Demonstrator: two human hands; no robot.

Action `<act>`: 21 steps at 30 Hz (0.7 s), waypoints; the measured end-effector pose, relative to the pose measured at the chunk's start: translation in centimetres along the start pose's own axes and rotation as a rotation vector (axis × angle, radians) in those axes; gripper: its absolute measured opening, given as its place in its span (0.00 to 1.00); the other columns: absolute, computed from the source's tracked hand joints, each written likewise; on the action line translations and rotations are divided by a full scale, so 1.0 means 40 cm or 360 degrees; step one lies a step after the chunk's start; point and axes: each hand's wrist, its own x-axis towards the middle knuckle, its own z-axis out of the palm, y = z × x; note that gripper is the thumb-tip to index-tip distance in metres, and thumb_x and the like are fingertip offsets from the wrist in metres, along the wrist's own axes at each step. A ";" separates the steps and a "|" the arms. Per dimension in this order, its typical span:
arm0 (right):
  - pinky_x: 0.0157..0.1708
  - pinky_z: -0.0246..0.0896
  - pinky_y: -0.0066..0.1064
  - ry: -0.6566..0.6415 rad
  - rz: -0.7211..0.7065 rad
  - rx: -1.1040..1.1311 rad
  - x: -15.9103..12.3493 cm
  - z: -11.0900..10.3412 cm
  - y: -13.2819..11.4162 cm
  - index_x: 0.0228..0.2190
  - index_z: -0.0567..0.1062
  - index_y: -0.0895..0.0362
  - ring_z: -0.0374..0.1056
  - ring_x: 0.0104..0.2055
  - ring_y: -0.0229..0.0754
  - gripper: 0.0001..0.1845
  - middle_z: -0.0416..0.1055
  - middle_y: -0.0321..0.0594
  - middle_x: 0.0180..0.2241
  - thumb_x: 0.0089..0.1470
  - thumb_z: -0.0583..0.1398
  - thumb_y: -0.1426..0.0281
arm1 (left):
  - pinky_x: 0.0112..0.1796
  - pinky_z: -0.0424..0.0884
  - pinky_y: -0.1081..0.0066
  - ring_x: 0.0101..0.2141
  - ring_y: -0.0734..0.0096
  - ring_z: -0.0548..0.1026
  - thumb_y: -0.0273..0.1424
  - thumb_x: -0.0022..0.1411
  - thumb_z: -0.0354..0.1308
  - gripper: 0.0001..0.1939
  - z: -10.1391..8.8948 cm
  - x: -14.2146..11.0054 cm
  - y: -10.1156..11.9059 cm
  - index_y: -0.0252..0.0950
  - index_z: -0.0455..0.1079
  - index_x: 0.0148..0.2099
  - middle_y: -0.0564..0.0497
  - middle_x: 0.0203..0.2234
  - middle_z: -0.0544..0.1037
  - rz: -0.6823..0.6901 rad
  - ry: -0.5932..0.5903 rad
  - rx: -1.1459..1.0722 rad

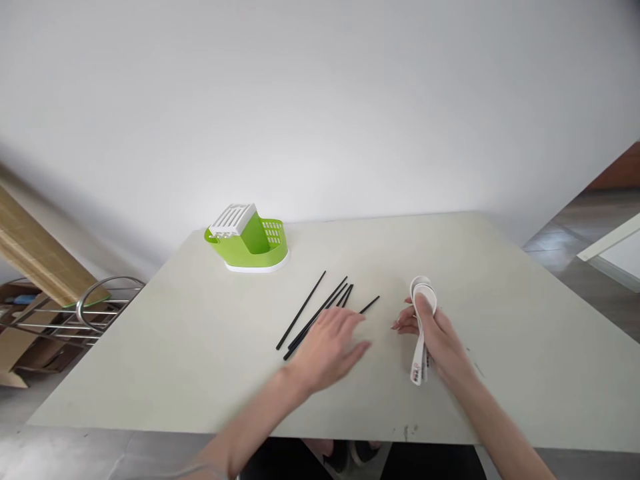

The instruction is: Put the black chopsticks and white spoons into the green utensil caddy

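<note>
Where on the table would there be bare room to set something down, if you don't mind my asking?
Left of the chopsticks, below the green caddy; also right of the right hand. It is crowded around the left hand.

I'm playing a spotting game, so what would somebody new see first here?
Probably the bright green rack, at the back left of the table. Next, the black chopsticks spread out by the left hand, and the white spoons in the right hand.
</note>
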 end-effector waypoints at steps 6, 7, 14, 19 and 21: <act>0.27 0.68 0.37 -0.0047 0.0007 -0.0521 0.055 -0.059 0.044 0.38 0.70 0.52 0.72 0.28 0.45 0.32 0.76 0.41 0.31 0.63 0.51 0.36 | 0.63 0.66 0.46 0.64 0.50 0.68 0.41 0.77 0.50 0.18 -0.015 -0.050 -0.159 0.37 0.67 0.61 0.38 0.59 0.74 -0.0397 0.0121 0.0127; 0.29 0.69 0.38 -0.0016 -0.0023 -0.0652 0.057 -0.058 0.049 0.38 0.70 0.52 0.71 0.27 0.45 0.31 0.75 0.40 0.31 0.65 0.49 0.37 | 0.65 0.64 0.45 0.67 0.49 0.64 0.42 0.77 0.50 0.20 -0.015 -0.062 -0.177 0.37 0.66 0.62 0.37 0.63 0.71 -0.0439 0.0107 0.0150; 0.53 0.66 0.52 0.0163 -0.0507 -0.1338 0.055 -0.017 0.089 0.63 0.65 0.54 0.68 0.59 0.61 0.33 0.72 0.55 0.55 0.70 0.43 0.48 | 0.71 0.53 0.43 0.76 0.50 0.44 0.47 0.78 0.43 0.31 -0.003 -0.128 -0.226 0.34 0.55 0.74 0.37 0.76 0.53 -0.0590 -0.0172 0.0203; 0.50 0.66 0.54 0.0174 -0.0616 -0.1618 0.050 0.009 0.110 0.67 0.62 0.55 0.67 0.54 0.62 0.34 0.70 0.56 0.50 0.71 0.40 0.53 | 0.72 0.49 0.45 0.75 0.55 0.44 0.41 0.80 0.39 0.31 0.012 -0.145 -0.219 0.37 0.49 0.78 0.40 0.76 0.51 -0.0501 -0.0223 0.0306; 0.49 0.67 0.54 0.0177 -0.0607 -0.1673 0.045 0.011 0.109 0.68 0.61 0.56 0.67 0.53 0.63 0.34 0.70 0.57 0.49 0.71 0.40 0.53 | 0.72 0.50 0.46 0.75 0.55 0.44 0.40 0.80 0.39 0.31 0.018 -0.155 -0.210 0.38 0.46 0.79 0.41 0.76 0.51 -0.0468 -0.0198 0.0349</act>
